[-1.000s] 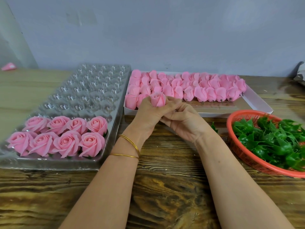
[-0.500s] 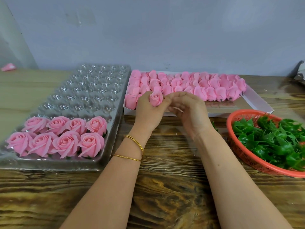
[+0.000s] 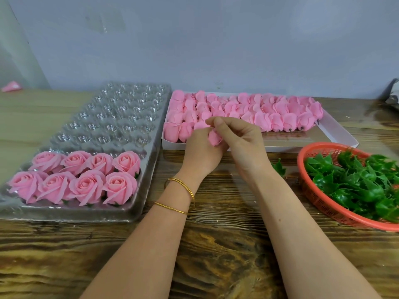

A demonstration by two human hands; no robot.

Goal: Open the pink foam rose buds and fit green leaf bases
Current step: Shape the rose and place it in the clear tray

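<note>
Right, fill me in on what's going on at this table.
A person is working one pink foam rose bud with both hands: the left hand grips it from below while the right hand pinches its petals at the top. Behind it, a white box holds rows of closed buds. Eight opened roses sit in the clear tray on the left, and a red basket of green leaf bases waits on the right.

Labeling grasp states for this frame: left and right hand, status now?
Left hand: closed, holding the pink rose bud from below.
Right hand: closed, thumb and finger pinching the top of the same bud.
</note>
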